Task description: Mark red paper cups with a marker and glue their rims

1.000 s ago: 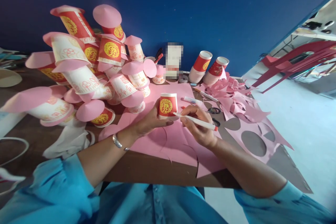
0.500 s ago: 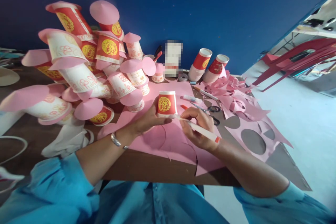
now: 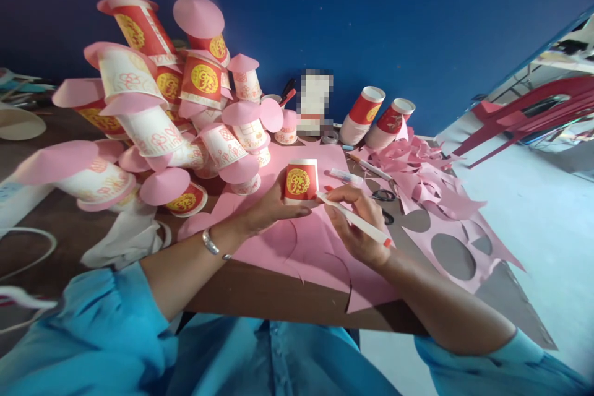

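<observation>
Currently my left hand (image 3: pixel 266 213) has its fingers closed on the cup (image 3: pixel 297 182), above the pink paper (image 3: pixel 309 250) near the middle of the surface (image 3: pixel 278 297). My right hand (image 3: pixel 369 247) pinches the pen (image 3: pixel 359 221), tip at the cup's right edge; can't tell if it touches. Risks: hard squeeze dents the wall; cup turning in grip makes the tip skid; wide left swing could topple the capped cups (image 3: pixel 146 133).

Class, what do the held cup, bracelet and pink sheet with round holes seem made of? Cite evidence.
Held cup: probably smooth printed paper; a seam-like white strip shows.
Bracelet: likely polished silvery metal, given bright glints.
Pink sheet: matt paper or thin card; clean-cut holes.
</observation>
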